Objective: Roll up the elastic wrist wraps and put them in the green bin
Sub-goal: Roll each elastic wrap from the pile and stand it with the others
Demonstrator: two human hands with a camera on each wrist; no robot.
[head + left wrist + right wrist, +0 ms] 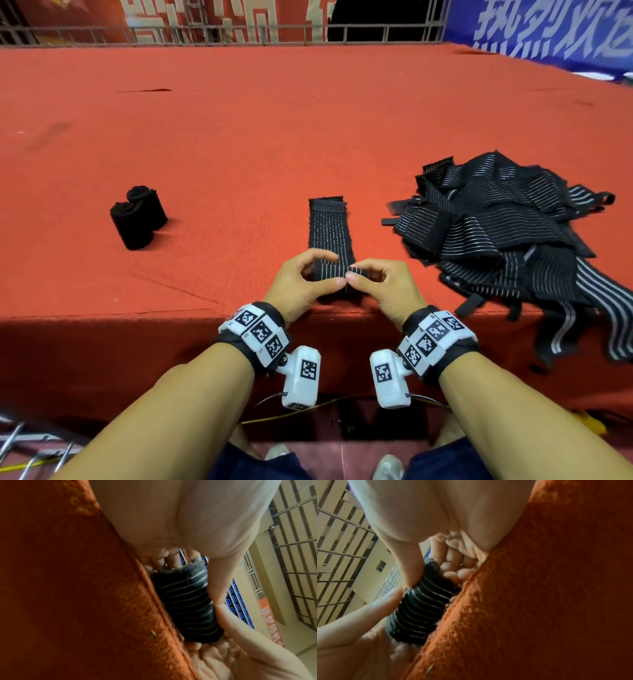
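Lay on the red-carpeted bench, near its front edge: one black striped wrist wrap, partly rolled at the near end. Pinched at the roll by the left hand and the right hand, thumbs and fingers curled round it from either side, thumb tips almost touching. Looked soft, light and springy, likely to uncoil if let go; best held at both ends of the roll, kept tight while rolling. Ran lengthwise away from the person, flat tail pointing to the far side, roll axis across, left to right. Stood well to the left: two finished rolls, touching. Heaped to the right: the unrolled wraps. No green bin in view.
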